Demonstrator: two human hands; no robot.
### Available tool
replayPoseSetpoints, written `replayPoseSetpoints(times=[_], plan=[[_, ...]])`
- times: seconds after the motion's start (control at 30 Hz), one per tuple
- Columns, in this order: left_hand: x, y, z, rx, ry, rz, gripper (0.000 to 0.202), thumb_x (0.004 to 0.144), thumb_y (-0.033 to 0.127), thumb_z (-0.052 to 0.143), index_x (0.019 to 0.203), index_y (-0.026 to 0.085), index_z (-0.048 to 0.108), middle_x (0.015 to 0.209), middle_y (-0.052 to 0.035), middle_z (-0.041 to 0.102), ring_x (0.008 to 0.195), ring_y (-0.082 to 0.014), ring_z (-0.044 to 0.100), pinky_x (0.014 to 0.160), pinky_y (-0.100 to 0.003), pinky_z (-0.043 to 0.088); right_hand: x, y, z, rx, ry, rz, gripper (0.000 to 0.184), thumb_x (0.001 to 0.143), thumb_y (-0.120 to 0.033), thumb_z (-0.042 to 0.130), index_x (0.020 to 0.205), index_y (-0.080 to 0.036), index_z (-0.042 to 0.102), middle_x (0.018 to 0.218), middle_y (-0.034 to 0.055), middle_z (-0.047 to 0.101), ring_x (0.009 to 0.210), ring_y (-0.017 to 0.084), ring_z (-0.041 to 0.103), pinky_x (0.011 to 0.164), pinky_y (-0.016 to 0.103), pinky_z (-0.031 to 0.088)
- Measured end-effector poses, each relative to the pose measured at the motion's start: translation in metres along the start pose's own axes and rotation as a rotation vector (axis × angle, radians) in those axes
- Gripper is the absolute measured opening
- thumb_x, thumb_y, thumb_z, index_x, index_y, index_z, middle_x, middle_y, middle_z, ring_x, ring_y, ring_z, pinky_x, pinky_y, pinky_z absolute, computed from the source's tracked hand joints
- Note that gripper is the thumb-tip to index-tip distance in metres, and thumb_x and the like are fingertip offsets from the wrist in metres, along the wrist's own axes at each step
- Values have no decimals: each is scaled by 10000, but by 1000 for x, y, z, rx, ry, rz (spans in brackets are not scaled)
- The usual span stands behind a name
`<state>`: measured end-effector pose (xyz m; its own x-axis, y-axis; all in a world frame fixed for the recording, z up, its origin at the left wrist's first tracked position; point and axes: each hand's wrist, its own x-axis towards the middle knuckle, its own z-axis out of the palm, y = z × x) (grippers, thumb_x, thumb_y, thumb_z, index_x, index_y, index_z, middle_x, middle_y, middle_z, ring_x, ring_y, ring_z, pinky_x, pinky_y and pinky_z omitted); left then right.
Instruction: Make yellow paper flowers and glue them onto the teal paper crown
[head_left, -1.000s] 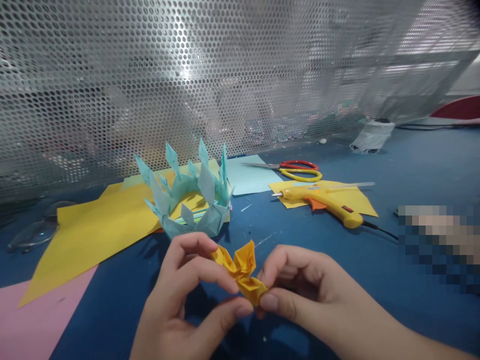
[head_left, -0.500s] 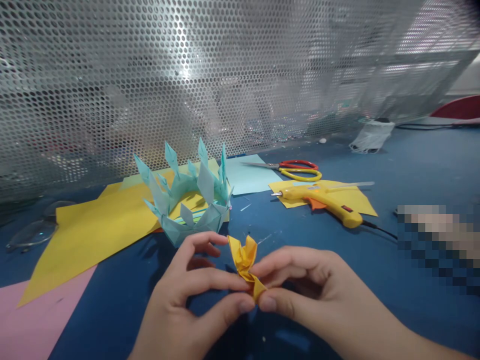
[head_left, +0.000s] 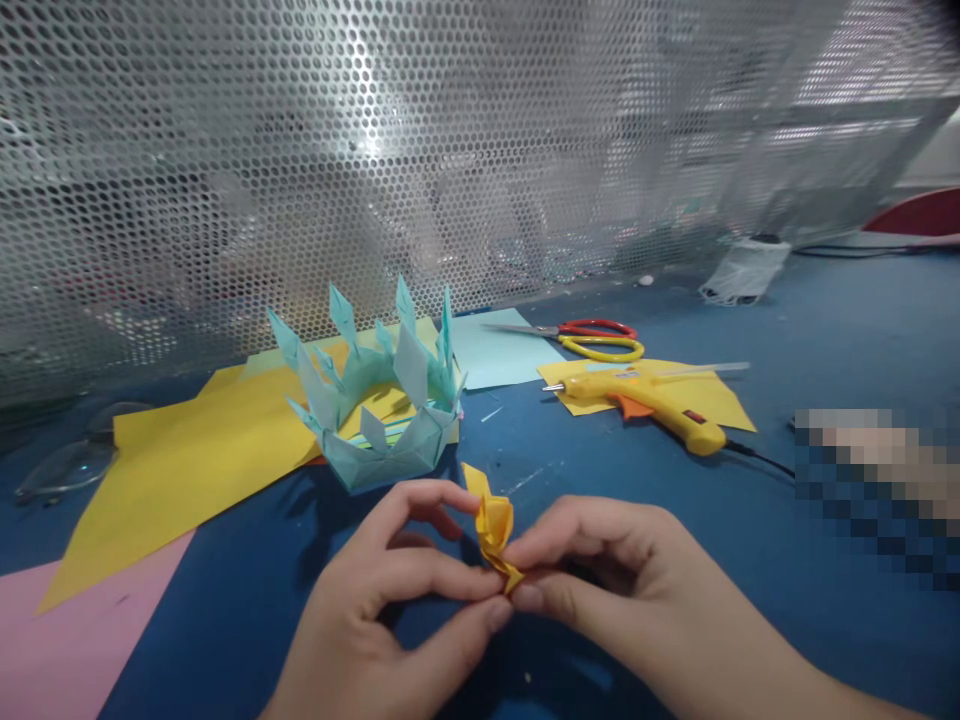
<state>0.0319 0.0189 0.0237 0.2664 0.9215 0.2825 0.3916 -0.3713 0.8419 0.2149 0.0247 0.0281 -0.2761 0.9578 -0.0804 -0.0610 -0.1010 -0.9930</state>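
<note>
Between my two hands, low in the middle of the head view, is a small folded piece of yellow-orange paper (head_left: 495,522), with a pointed tip at its upper left. My left hand (head_left: 409,595) pinches its lower end between thumb and a finger, while another fingertip touches its upper left side. My right hand (head_left: 600,575) grips the lower right of the same piece between thumb and fingertips. Just beyond my left hand stands a light blue folded paper crown (head_left: 390,465) with several pointed tips.
Yellow sheets (head_left: 202,440) lie left, with a pink sheet (head_left: 97,640) and glasses (head_left: 64,470). Scissors (head_left: 600,340) rest partly on a light blue sheet (head_left: 495,350). A yellow glue gun (head_left: 652,400) lies on yellow paper. A perforated metal screen (head_left: 420,150) rises behind.
The folded paper has turned in my fingers, and its upper flaps look narrower and closer together. My left index finger has moved right and slightly down against it.
</note>
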Motion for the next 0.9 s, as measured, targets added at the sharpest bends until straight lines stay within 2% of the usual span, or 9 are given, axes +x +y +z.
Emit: replayPoseSetpoints(times=[0.1,0.2,0.37,0.5,0.6,0.8,0.9], plan=[[1,0,0,3,21,-47,139,744,192,688,692,316,722,1045,52,587,901,-100,635,814,-167,498,-1,1,-1,-92,-10,-16,48,721,-189,717,737,-234,716,704,-49,719,662,98,660,623,172,511],[1,-1,-2,43,-12,-76,120,751,211,661,680,297,705,1038,30,564,923,-119,617,838,-201,484,-2,1,-3,-277,14,-89,24,767,-238,689,754,-229,707,696,-36,707,627,106,628,576,182,493],[1,-2,-2,-5,-42,-173,103,721,216,633,634,263,662,997,7,529,926,-158,587,718,-227,477,-5,1,-7,-478,-27,-268,48,803,-215,663,835,-237,691,717,-47,714,634,93,644,606,155,503],[2,2,2,-57,-24,-214,119,696,216,619,579,238,613,949,13,504,913,-153,561,704,-230,439,-7,3,-8,-558,-30,-319,26,808,-243,681,833,-246,689,708,-54,717,605,95,649,563,148,501],[2,4,5,-38,-28,-196,139,681,202,626,549,224,587,905,28,486,827,-119,547,699,-220,420,-9,4,-9,-614,-34,-391,47,826,-229,677,860,-261,671,727,-71,718,597,81,653,557,133,497],[2,4,7,-25,-21,-92,151,649,125,589,531,207,544,807,63,479,696,-58,529,652,-170,403,-11,7,-11,-732,-50,-670,187,845,-124,647,970,-261,630,757,-60,704,609,67,653,582,118,496],[2,4,7,-16,-23,-55,145,636,108,561,534,209,539,783,72,480,665,-46,520,622,-154,398,-9,7,-10,-766,-54,-732,212,846,-67,612,956,-247,632,736,-59,689,610,62,644,575,117,477]])
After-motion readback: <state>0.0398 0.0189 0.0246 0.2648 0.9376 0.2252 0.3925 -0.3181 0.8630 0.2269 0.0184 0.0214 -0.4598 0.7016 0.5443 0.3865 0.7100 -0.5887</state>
